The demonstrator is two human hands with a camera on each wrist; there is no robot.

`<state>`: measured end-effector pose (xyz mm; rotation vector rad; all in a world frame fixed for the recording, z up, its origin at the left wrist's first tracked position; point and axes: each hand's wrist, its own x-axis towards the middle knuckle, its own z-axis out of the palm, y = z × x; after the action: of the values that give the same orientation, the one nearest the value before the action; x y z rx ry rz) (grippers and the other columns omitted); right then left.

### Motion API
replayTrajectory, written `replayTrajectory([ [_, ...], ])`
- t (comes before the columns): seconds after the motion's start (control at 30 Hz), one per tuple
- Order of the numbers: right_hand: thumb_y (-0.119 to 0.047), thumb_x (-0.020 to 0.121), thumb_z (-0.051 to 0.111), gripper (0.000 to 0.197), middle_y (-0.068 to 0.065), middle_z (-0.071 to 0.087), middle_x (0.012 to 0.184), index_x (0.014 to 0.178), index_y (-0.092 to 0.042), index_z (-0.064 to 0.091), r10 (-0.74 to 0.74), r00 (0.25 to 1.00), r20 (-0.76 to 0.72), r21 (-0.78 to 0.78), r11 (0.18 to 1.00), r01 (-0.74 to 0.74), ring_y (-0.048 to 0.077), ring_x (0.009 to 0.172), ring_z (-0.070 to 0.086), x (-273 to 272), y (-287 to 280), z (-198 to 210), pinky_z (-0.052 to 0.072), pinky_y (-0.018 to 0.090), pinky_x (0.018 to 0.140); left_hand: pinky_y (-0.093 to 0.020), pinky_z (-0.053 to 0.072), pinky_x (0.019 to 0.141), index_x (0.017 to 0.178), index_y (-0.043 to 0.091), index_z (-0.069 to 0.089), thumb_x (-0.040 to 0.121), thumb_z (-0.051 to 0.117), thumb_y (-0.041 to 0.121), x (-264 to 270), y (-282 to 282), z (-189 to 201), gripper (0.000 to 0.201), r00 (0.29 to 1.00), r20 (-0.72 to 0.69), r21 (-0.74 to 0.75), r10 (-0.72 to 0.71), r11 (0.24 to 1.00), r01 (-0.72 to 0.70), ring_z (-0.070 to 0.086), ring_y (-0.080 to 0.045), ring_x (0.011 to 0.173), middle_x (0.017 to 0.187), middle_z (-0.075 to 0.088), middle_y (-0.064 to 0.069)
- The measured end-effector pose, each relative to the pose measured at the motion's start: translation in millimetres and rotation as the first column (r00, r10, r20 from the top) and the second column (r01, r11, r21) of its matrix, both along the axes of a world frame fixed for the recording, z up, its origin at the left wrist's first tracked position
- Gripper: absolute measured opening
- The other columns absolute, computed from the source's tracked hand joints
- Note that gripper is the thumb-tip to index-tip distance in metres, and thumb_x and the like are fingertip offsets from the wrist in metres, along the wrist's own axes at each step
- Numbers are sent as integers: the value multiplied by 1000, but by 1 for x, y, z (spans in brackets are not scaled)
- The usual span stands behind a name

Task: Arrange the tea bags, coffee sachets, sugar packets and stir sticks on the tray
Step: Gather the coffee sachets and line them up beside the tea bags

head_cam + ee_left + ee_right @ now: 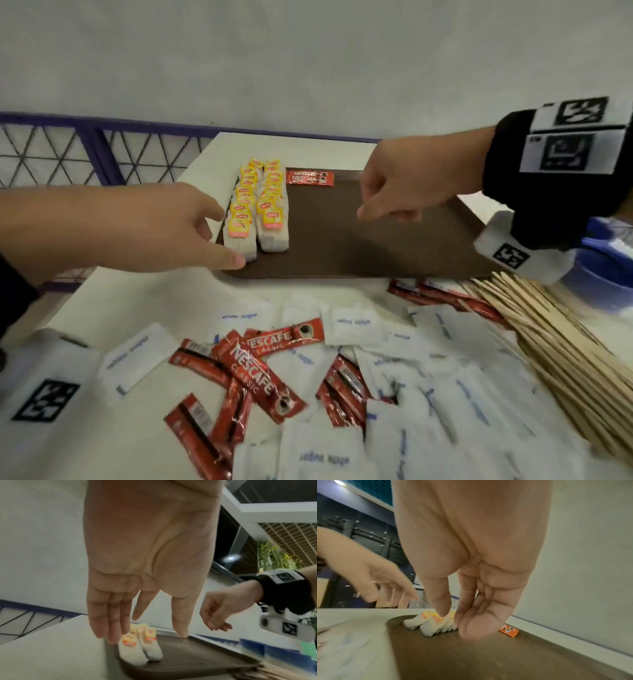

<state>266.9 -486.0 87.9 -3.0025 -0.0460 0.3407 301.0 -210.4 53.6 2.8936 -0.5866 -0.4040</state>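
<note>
A brown tray (359, 240) lies on the white table. Two rows of yellow-tagged tea bags (260, 205) fill its left side, and one red coffee sachet (310, 178) lies at its far edge. My left hand (222, 236) is at the tray's front-left corner with straight fingers (102, 626), its thumb by the front tea bags (140, 650). My right hand (387, 214) hovers over the middle of the tray (471, 655), fingers loosely curled, holding nothing. Loose coffee sachets (253, 373), white sugar packets (352, 322) and wooden stir sticks (555, 342) lie on the table in front.
A blue container (603, 277) stands at the right, beside the tray. A purple mesh railing (68, 154) runs behind the table's left edge, and a pale wall rises behind the tray. The tray's centre and right side are bare.
</note>
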Motion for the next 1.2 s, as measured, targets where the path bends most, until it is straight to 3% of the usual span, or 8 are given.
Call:
replayTrajectory([
  [0.17, -46, 97, 59, 46, 0, 70, 64, 72, -9, 68, -14, 985, -173, -261, 965, -32, 11, 49, 58, -90, -21, -7, 42, 16, 51, -32, 50, 91, 137, 39, 52, 42, 53, 88, -75, 2, 22, 106, 998, 35, -90, -44, 995, 47, 61, -5, 103, 110, 58, 24],
  [0.33, -60, 96, 54, 57, 1, 54, 64, 65, -13, 51, -64, 996, -62, -307, 951, 42, 16, 58, 51, -113, -22, -42, 43, 28, 57, -20, 45, 78, 134, 42, 53, 77, 66, 67, -160, -1, 2, 64, 994, 104, -282, -41, 957, 69, 55, 2, 100, 118, 54, 23],
  [0.6, -38, 91, 68, 42, 0, 53, 66, 62, -16, 48, -59, 996, 67, -159, 985, 69, 16, 59, 50, -105, -8, -70, 40, 27, 58, -11, 34, 92, 119, 37, 64, 91, 63, 49, -223, -2, -67, 30, 915, 390, -559, 100, 816, 149, 45, 6, 111, 115, 53, 26],
  [0.73, -32, 89, 71, 34, 3, 59, 73, 65, -13, 55, -62, 998, 30, -142, 988, 66, 22, 68, 57, -97, -6, -74, 45, 28, 61, -30, 42, 96, 111, 33, 64, 95, 63, 40, -223, -2, -90, 18, 848, 503, -570, 169, 802, 179, 47, -5, 112, 113, 55, 19],
  [0.83, -28, 95, 65, 24, 7, 63, 89, 92, -5, 69, -31, 1000, -2, -169, 985, 30, 26, 82, 60, -95, -5, -76, 48, 29, 68, -14, 36, 96, 106, 32, 62, 95, 62, 36, -227, -4, -101, 12, 835, 500, -621, 228, 767, 162, 44, 1, 115, 111, 52, 22],
  [0.9, -22, 96, 63, 20, 5, 62, 87, 102, -5, 71, -11, 1000, 12, -131, 991, 13, 25, 81, 59, -97, -5, -76, 43, 25, 59, -4, 28, 95, 104, 31, 62, 95, 63, 35, -230, -5, -105, 10, 825, 500, -643, 264, 752, 149, 40, 9, 116, 109, 50, 23],
  [1.07, -18, 95, 62, 15, 0, 59, 83, 81, -19, 61, 9, 997, 74, -69, 998, -3, 24, 80, 57, -100, -14, -71, 40, 26, 61, -5, 31, 93, 99, 27, 62, 95, 61, 34, -229, -6, -110, 8, 789, 521, -675, 326, 723, 147, 47, -1, 112, 105, 53, 17],
  [1.2, -25, 95, 66, 19, 0, 58, 73, 77, -19, 63, -54, 965, 256, 171, 985, 10, 20, 68, 56, -112, -13, -52, 40, 27, 59, -9, 36, 88, 97, 23, 63, 93, 57, 37, -228, -5, -110, 16, 780, 528, -699, 336, 694, 174, 53, -8, 105, 102, 57, 13],
])
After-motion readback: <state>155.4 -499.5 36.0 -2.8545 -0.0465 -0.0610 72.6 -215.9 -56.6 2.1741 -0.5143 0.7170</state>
